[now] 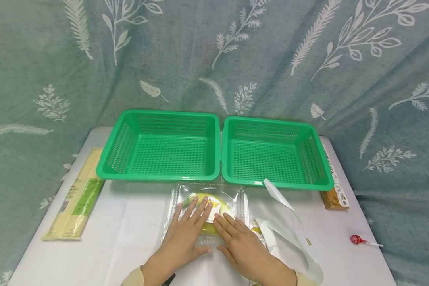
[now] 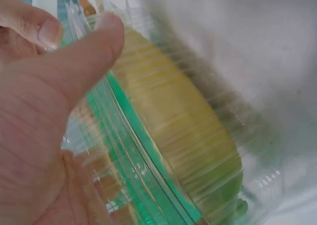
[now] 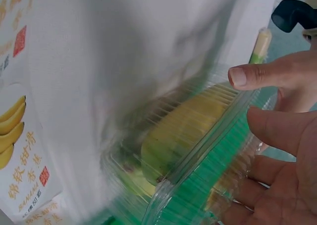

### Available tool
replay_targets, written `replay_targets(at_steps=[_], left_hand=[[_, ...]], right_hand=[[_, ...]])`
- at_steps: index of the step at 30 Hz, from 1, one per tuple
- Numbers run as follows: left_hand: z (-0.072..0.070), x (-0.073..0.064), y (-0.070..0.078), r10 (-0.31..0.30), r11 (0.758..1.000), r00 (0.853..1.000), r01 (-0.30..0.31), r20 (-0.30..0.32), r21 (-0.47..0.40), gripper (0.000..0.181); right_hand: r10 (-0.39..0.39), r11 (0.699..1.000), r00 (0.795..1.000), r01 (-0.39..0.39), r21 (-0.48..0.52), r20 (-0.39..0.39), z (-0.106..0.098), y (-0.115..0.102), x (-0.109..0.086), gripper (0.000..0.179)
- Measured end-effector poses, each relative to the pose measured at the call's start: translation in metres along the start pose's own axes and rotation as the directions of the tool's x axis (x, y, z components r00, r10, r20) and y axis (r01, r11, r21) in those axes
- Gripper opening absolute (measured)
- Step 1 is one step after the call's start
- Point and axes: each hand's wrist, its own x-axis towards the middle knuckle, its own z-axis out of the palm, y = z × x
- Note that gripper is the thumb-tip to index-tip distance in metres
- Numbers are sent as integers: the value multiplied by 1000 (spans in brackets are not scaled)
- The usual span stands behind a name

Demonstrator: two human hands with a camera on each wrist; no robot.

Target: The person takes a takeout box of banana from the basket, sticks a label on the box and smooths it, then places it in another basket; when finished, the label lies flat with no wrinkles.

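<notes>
A clear plastic clamshell box [image 1: 241, 198] lies closed on the white table, with yellow fruit [image 2: 173, 106] showing green ends inside it. On the lid is a white label [image 1: 213, 203] with a banana picture. My left hand [image 1: 185, 236] rests on the lid's left part, fingers straight over the label's edge. The right hand [image 1: 241, 244] lies on the right part, its straight fingertips touching the label too. Both thumbs point inward along the near side. Beside the right hand curls a strip of white backing paper [image 1: 294, 238] with banana labels [image 3: 29, 145].
Two green baskets, one left [image 1: 157, 176] and one right [image 1: 278, 184], stand behind the box. A pale yellow packet [image 1: 76, 198] lies at the left edge. On the right are a brown-and-white carton [image 1: 333, 198] and a red lollipop [image 1: 356, 239].
</notes>
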Motion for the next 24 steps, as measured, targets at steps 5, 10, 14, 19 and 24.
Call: replay_targets(at_steps=[5,10,14,19,24], left_hand=[[-4,-10,1,-10,1000,1000,10,2,-15,105],[-13,-18,1,-42,992,999,43,9,-121,95],[-17,-23,-3,-95,962,995,84,-30,-261,94],[-15,-28,-14,-258,879,953,162,-161,-449,85],[-15,-26,-33,-469,738,864,269,-184,-619,71]], right_hand=[[-4,1000,1000,4,-7,-14,-1,-1,1,60],[13,999,999,-12,43,-35,-4,-1,-2,60],[100,983,991,-84,163,-88,-8,2,-6,59],[289,920,936,-213,329,-201,-12,9,-9,61],[426,842,867,-276,464,-259,-10,20,-10,69]])
